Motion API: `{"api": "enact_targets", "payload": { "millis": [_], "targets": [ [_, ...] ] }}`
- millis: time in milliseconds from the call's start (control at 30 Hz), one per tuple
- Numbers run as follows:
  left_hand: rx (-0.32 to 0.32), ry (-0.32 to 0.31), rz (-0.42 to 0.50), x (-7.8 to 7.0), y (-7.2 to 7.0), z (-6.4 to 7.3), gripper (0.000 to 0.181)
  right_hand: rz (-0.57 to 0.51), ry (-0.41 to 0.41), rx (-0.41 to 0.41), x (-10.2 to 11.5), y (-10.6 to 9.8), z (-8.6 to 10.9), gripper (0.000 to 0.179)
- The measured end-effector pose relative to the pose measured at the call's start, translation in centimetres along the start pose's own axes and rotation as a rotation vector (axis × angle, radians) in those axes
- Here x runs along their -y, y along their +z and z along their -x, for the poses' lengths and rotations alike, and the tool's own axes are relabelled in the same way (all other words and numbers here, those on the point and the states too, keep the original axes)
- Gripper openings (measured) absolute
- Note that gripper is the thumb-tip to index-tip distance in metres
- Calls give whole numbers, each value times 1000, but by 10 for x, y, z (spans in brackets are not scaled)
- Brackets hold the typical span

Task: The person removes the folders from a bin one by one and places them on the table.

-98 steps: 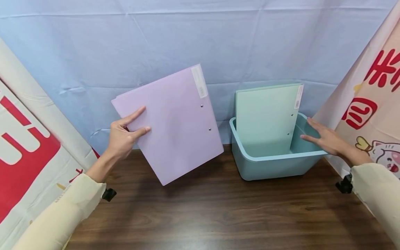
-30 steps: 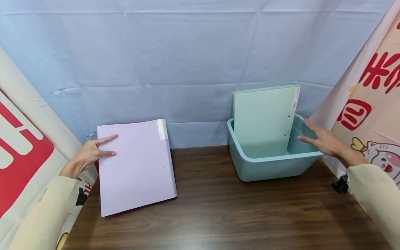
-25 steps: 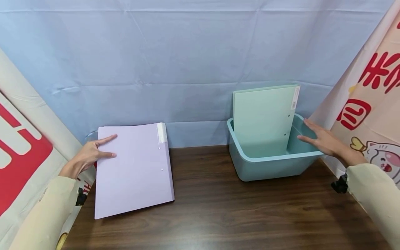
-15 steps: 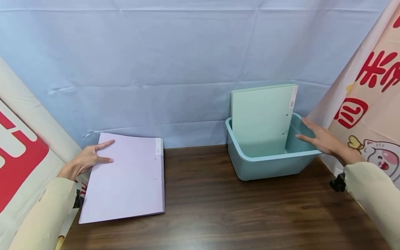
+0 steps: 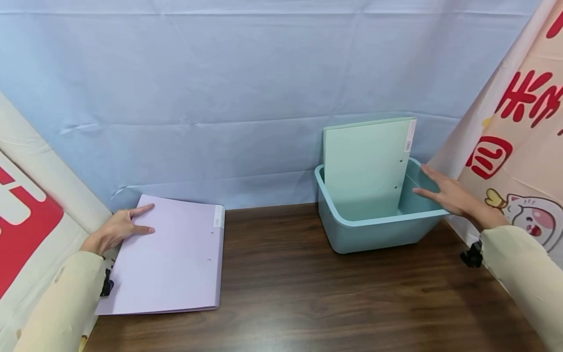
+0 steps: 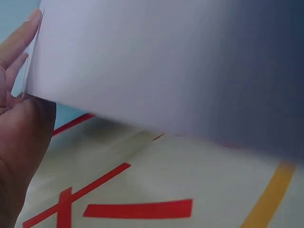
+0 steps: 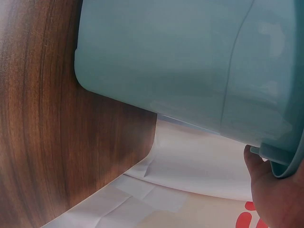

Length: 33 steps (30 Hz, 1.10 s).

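Observation:
At the left of the head view my left hand (image 5: 119, 228) holds a lilac file folder (image 5: 169, 264) by its left edge, thumb and index finger on the cover. The folder has a white label and two rivets near its right side and lies low over the table. In the left wrist view, the lilac folder (image 6: 142, 61) fills the top, with the left hand (image 6: 21, 123) at its edge. My right hand (image 5: 450, 196) grips the right rim of a blue-green plastic bin (image 5: 382, 234). A mint-green folder (image 5: 365, 166) stands upright inside. The right wrist view shows the hand (image 7: 280, 194) curled at the rim of the bin (image 7: 166, 61).
The dark wood table (image 5: 281, 293) spreads between folder and bin. A pale blue cloth (image 5: 246, 88) hangs behind. Printed cloths flank both sides, a red and white one (image 5: 26, 220) at left and a pink one (image 5: 514, 161) at right.
The lilac folder has come down from a tilted, raised pose and moved left, its far edge lowering toward the table. My left hand moved left and down with it. The right hand stayed on the bin.

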<state>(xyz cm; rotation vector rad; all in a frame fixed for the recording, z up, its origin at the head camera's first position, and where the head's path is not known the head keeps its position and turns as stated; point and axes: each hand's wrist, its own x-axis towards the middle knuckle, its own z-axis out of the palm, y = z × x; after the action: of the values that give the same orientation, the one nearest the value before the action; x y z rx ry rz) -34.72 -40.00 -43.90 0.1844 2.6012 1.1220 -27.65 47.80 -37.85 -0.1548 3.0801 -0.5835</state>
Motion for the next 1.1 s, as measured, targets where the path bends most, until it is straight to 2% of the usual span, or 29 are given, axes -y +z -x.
{"api": "enact_targets", "payload": {
  "millis": [233,400,667,833,967,1100],
  "targets": [
    [-6,-13,-23,8,1,0,107,-1,-10,-3,0,0,-1,90],
    [-17,-26,-56,12,2,-2,108,-14,16,13,3,-1,1,91],
    [-20,-41,-45,20,4,-3,111,-18,16,12,4,-2,3,91],
    [-24,-82,-82,27,2,2,114,-16,17,5,3,-1,3,91],
    [-34,-80,-137,34,3,7,112,-1,10,-2,2,-1,2,91],
    [-33,-89,-134,39,6,9,111,-11,15,-1,0,-1,3,91]
  ]
}}
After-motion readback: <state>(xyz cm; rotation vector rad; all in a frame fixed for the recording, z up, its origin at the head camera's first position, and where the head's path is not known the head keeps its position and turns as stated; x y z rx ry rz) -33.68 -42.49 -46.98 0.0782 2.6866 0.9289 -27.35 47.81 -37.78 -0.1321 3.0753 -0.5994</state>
